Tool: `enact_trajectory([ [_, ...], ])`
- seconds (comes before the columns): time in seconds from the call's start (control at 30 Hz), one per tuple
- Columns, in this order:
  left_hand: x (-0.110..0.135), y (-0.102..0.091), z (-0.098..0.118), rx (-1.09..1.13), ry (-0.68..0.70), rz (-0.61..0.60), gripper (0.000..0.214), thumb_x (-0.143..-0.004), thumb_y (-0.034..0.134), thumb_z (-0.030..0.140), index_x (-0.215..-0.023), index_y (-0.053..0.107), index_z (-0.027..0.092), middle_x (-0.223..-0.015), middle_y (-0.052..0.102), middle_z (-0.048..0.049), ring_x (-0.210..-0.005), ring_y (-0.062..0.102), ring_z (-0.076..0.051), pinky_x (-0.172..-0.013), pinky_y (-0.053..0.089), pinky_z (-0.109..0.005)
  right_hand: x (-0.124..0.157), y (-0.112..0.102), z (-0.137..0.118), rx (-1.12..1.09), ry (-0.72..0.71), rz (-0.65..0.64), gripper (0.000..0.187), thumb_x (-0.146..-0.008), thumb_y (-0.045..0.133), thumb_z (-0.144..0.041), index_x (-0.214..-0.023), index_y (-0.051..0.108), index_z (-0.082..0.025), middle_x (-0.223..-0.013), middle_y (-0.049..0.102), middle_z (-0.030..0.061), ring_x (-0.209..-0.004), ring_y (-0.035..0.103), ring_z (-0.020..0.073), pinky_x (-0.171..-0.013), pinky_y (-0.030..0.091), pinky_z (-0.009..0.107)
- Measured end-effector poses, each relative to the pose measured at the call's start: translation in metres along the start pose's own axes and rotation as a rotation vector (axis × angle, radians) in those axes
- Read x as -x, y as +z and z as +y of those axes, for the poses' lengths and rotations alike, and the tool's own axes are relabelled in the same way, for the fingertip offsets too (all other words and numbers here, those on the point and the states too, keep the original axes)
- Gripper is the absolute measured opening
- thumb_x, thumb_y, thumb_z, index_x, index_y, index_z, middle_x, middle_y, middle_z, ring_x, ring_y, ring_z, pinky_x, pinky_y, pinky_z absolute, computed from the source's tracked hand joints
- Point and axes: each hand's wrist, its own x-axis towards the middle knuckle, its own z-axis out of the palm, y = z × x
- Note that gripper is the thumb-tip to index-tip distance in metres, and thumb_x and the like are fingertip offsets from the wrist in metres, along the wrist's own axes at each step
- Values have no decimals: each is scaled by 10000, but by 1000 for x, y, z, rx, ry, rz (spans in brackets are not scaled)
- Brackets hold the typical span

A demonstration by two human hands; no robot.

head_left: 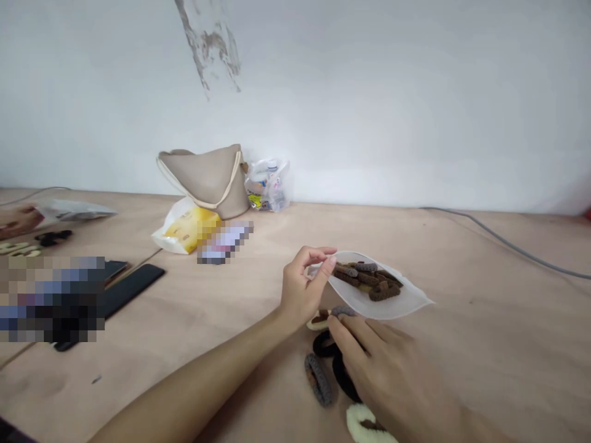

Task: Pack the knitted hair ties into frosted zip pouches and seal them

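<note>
At a pale wooden table [503, 344], we see a left hand [305, 288] gripping the left edge of a white pouch [392, 311] between thumb and fingers, its mouth spread wide. Inside lie brown and gray fuzzy loops [385, 291], heaped together. The right hand [388, 357] reaches palm down just in front of the pouch, its fingertips at a gray loop [344, 311]; we cannot tell whether the fingers close on it. Around and partly beneath that hand we count black loops [325, 344], a second gray loop [318, 383] and a cream loop [362, 424] near the lower edge of the view.

Of writing, we can make out little. A yellow-and-white packet [191, 229] bears faint print too small for us to read. Behind it, beside a taupe handbag [212, 175] on which we find no legible brand, a clear plastic bag [279, 192] shows a white-capped bottle and a yellow-green label [255, 200] with dark marks we cannot decipher. Pixelated patches hide a flat item near the packet and more at far left, beside a black slab [133, 286]. Beyond, another person's hand [21, 220] touches a translucent bag [76, 210].
</note>
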Motion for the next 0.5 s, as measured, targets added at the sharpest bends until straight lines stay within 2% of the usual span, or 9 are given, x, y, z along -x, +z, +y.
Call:
enact_trajectory([
  [0.13, 2, -1, 0, 7, -9, -9, 122, -818, 607, 270, -749, 543, 192, -988, 711, -58, -889, 661, -172, -786, 492, -295, 9, -17, 18, -73, -149, 170, 351, -814, 383, -87, -1125, 547, -86, -991, 684, 126, -779, 633, 198, -672, 487, 296],
  [0.23, 2, -1, 1, 3, -13, -4, 126, -812, 616, 262, -733, 553, 186, -979, 711, -59, -895, 659, -174, -792, 489, -294, 13, -21, 34, -30, -49, 198, 348, -830, 401, -106, -1149, 539, -93, -1050, 661, 123, -798, 619, 204, -678, 473, 318],
  [0.3, 2, -1, 2, 9, -12, -2, 118, -814, 614, 252, -736, 553, 187, -973, 711, -57, -904, 657, -171, -794, 489, -286, 13, -19, 36, 2, -10, 187, 334, -835, 396, -128, -1127, 555, -93, -1076, 649, 133, -813, 612, 210, -687, 468, 328],
  [0.37, 2, 0, 1, 21, -5, -1, 112, -817, 609, 248, -744, 546, 191, -971, 711, -56, -896, 660, -168, -783, 494, -280, 10, -14, 27, -45, -59, 150, 310, -839, 376, -134, -1067, 583, -96, -1019, 664, 127, -795, 610, 203, -668, 469, 318],
  [0.47, 2, 0, -1, 22, 2, -4, 111, -819, 608, 255, -757, 539, 194, -980, 710, -62, -884, 664, -172, -775, 500, -286, 3, -2, -2, -135, -134, 93, 232, -804, 424, -82, -918, 616, -146, -759, 659, 36, -624, 578, 167, -544, 439, 291],
  [0.5, 2, 0, -2, 18, 3, -5, 112, -819, 609, 258, -758, 540, 194, -983, 710, -65, -887, 664, -175, -782, 500, -292, 0, 3, -12, -130, -154, 111, 206, -771, 449, -66, -855, 614, -156, -685, 631, 17, -576, 558, 166, -498, 415, 293],
])
